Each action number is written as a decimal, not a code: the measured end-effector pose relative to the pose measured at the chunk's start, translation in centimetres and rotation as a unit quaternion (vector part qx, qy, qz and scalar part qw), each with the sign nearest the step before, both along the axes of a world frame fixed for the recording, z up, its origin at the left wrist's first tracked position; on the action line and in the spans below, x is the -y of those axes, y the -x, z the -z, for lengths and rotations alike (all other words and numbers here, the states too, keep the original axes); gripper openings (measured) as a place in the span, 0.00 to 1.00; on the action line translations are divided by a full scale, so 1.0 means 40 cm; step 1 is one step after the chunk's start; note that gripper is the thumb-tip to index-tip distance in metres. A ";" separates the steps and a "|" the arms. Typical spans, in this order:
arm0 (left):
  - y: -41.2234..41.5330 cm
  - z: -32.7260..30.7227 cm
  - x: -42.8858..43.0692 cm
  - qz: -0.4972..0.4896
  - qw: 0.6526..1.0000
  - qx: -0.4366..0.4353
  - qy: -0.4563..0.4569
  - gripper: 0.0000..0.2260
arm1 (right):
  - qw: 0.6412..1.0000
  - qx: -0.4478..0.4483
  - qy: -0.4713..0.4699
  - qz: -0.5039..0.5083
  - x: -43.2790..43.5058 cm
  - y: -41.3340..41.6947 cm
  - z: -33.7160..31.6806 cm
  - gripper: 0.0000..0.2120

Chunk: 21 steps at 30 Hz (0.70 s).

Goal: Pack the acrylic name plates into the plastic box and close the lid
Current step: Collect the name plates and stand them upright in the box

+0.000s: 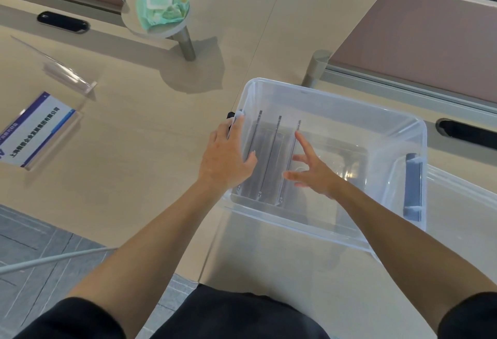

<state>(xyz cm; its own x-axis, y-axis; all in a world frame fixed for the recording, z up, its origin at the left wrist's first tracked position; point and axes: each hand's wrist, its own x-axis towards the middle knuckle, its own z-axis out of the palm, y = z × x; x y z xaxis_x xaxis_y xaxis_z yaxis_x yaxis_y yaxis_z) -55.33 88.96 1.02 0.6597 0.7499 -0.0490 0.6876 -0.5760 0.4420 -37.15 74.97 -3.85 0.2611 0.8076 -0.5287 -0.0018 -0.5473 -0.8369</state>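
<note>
A clear plastic box (pixel 382 112) stands open on the table, right of centre. Three acrylic name plates (pixel 271 155) stand on edge side by side at its left end. My left hand (pixel 226 158) rests over the box's left rim, fingers curled onto the leftmost plate. My right hand (pixel 312 166) is inside the box with fingers spread, fingertips at the rightmost plate, holding nothing. On the table at far left lie a name plate with a blue-and-white printed card (pixel 37 130) and a clear bare one (pixel 68 75). The transparent lid (pixel 282 263) appears to lie under and in front of the box.
A pack of wet wipes (pixel 161 0) sits on a small round shelf at the back. Pink divider panels (pixel 419 43) stand behind the box. Black cable slots (pixel 63 22) are set in the table. A grey handle clip (pixel 412 185) is on the box's right end.
</note>
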 end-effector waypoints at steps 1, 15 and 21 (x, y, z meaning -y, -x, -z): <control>0.000 0.001 -0.001 0.000 1.000 0.000 0.000 0.37 | 1.000 -0.005 0.002 0.002 -0.002 0.001 0.002 0.48; -0.001 0.003 -0.001 0.003 1.000 -0.006 -0.002 0.37 | 0.999 -0.037 0.021 0.008 -0.009 0.010 -0.021 0.46; -0.001 0.001 -0.001 0.003 1.000 -0.001 0.003 0.38 | 0.999 -0.044 0.019 0.005 -0.002 0.007 -0.013 0.47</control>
<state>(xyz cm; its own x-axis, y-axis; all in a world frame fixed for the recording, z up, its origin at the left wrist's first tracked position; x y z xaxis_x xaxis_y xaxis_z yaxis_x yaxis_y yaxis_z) -55.29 89.01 0.98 0.6645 0.7454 -0.0537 0.6845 -0.5783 0.4439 -37.43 75.07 -3.31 0.2194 0.7839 -0.5808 -0.0800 -0.5788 -0.8115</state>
